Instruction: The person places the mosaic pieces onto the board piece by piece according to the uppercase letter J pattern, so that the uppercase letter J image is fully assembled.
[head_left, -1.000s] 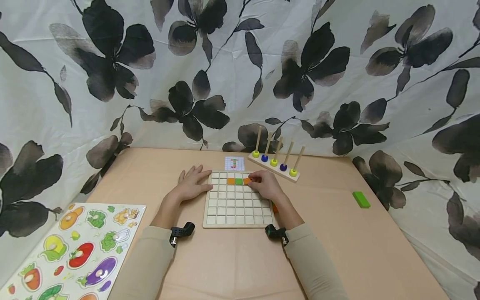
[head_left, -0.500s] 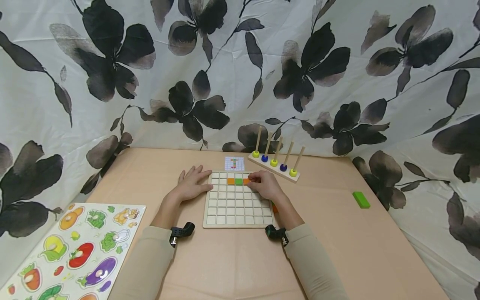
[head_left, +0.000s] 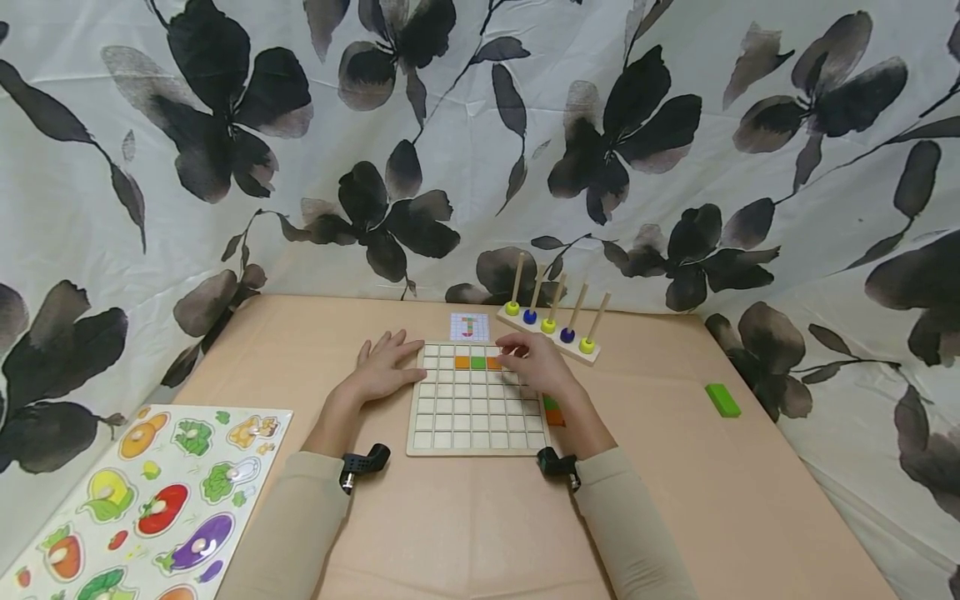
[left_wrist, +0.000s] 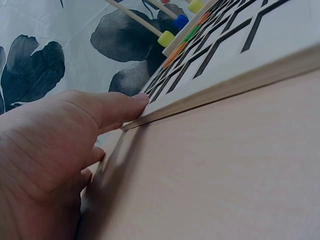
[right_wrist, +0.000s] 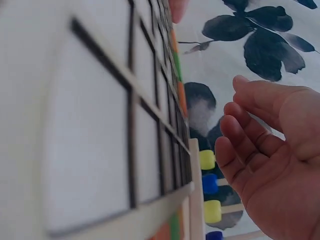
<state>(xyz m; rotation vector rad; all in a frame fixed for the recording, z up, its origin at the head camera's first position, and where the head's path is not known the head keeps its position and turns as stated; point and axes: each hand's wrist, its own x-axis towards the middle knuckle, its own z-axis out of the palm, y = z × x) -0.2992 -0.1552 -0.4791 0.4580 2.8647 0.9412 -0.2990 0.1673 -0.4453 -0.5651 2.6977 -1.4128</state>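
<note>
A white gridded board (head_left: 478,415) lies flat on the table. In one of its upper rows sit an orange tile (head_left: 461,363), a green tile (head_left: 477,363) and another orange tile (head_left: 493,363), side by side. My left hand (head_left: 381,372) is at the board's left edge, fingers spread; in the left wrist view its thumb (left_wrist: 125,107) rests on the corner of the rim. Above the board's upper right is my right hand (head_left: 545,367). The right wrist view shows that hand (right_wrist: 272,150) apart from the board, fingers loosely bent, holding nothing.
Behind the board are a small pattern card (head_left: 469,327) and a peg stand (head_left: 551,333) with yellow and blue beads. Green and orange pieces (head_left: 554,414) lie by the right edge. A green block (head_left: 722,400) is farther right; a vegetable picture board (head_left: 180,467) lies left.
My right hand has let go of the right-hand orange tile and shifted slightly up and right, uncovering more of the pieces by the board's right edge. My left hand stays in place.
</note>
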